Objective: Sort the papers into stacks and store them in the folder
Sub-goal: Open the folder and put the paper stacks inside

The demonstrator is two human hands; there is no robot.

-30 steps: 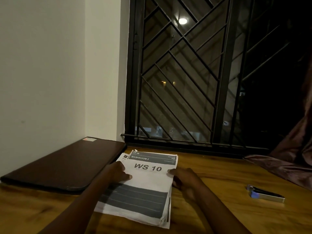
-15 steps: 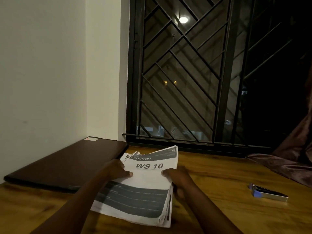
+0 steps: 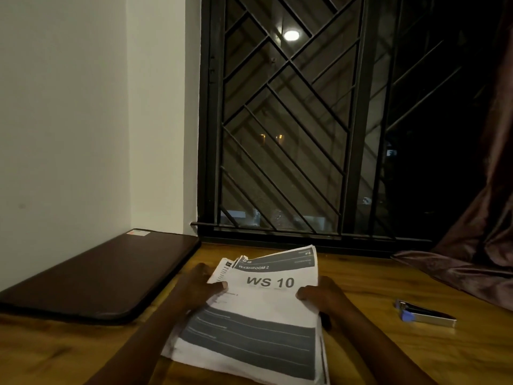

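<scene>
We tip the paper stack (image 3: 258, 309) higher off the desk (image 3: 374, 345). The fingers of our left hand (image 3: 197, 287) and right hand (image 3: 324, 298) still pinch its sides.

The left hand (image 3: 198, 284) and right hand (image 3: 322, 297) grip the paper stack (image 3: 263, 304) at its sides. The folder (image 3: 97, 273) lies left of the hands.

One paper stack (image 3: 258, 315), one folder (image 3: 91, 276), one metal tool (image 3: 424, 315), two hands: left hand (image 3: 198, 287), right hand (image 3: 322, 297).

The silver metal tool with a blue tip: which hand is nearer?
Right. The right hand holds the white paper stack's edge facing the tool; the left hand holds the opposite edge.
</scene>
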